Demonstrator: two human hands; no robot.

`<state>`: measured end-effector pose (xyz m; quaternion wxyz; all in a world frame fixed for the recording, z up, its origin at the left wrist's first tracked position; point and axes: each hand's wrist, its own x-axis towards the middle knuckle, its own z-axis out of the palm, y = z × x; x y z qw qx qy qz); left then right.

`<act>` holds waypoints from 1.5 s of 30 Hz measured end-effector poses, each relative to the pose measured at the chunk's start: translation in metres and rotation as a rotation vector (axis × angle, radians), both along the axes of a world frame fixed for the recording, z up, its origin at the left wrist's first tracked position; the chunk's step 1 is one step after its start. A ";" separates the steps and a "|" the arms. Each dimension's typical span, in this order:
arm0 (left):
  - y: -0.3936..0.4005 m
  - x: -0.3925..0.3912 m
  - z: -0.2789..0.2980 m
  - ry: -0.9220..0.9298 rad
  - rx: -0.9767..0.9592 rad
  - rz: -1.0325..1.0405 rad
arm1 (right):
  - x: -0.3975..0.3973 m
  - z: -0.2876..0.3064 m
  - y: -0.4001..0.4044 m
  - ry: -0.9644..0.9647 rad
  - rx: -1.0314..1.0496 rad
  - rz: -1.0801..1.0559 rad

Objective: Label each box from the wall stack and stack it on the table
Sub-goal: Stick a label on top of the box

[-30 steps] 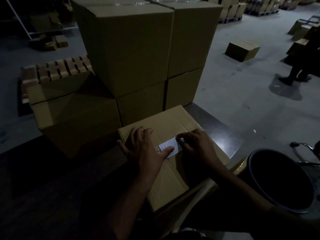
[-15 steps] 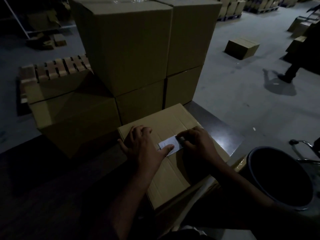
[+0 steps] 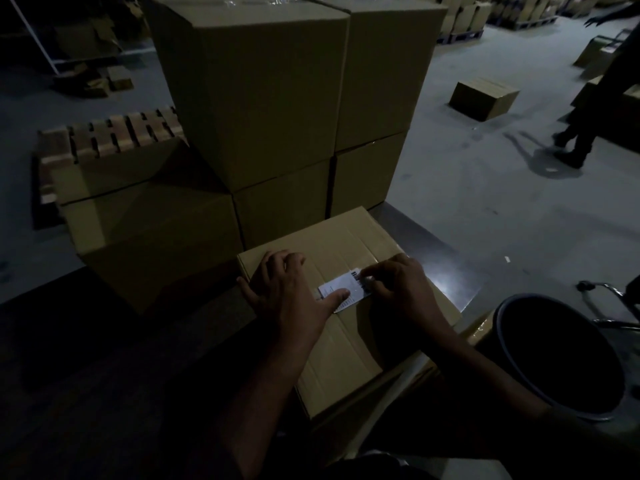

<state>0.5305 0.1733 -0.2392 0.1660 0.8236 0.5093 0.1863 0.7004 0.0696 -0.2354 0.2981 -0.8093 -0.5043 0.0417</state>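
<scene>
A flat brown cardboard box (image 3: 349, 341) lies on the dark table (image 3: 446, 271) in front of me. A small white label (image 3: 346, 292) with a barcode lies on the box's top. My left hand (image 3: 284, 292) rests flat on the box, its thumb pressing the label's left end. My right hand (image 3: 398, 289) has its fingers bent down onto the label's right end, pressing it. Behind the box stands a stack of larger brown boxes (image 3: 263, 109), two layers high, with a lower box (image 3: 149, 223) at its left.
A dark round bin (image 3: 554, 355) stands at the table's right. A wooden pallet (image 3: 114, 136) lies behind the left box. One loose box (image 3: 483, 98) sits on the grey floor, and a person's legs (image 3: 581, 133) are at the far right. More stacked boxes line the back.
My hands have stayed on the label, with the right fingertips shifted slightly along its right end. The person at the far right has walked further right.
</scene>
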 end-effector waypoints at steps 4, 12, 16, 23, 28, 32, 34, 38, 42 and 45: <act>-0.002 -0.001 0.002 -0.030 0.004 -0.017 | -0.002 0.010 -0.009 0.130 0.016 -0.006; 0.027 -0.004 0.009 0.036 0.030 -0.074 | -0.056 -0.004 -0.060 -0.116 0.129 -0.377; 0.053 -0.003 0.015 0.078 -0.044 -0.187 | -0.068 -0.019 -0.052 -0.005 0.174 -0.381; 0.052 -0.028 0.023 0.169 -0.082 -0.043 | 0.002 -0.012 -0.020 -0.017 0.105 -0.078; 0.032 -0.037 0.021 0.125 -0.186 -0.045 | 0.039 0.013 -0.002 -0.029 -0.021 0.123; 0.023 -0.015 0.021 -0.089 -0.201 -0.034 | 0.019 0.009 0.011 0.000 -0.056 0.159; 0.020 -0.002 0.021 -0.084 -0.179 -0.046 | 0.011 -0.001 0.012 -0.040 -0.050 0.052; 0.019 0.002 0.016 -0.068 -0.143 -0.038 | 0.001 0.001 0.010 -0.115 -0.051 -0.004; 0.021 0.000 0.012 -0.073 -0.121 -0.031 | 0.001 0.004 0.013 -0.108 -0.086 -0.008; 0.022 0.001 0.012 -0.052 -0.113 -0.030 | 0.003 0.000 0.009 -0.093 -0.064 -0.005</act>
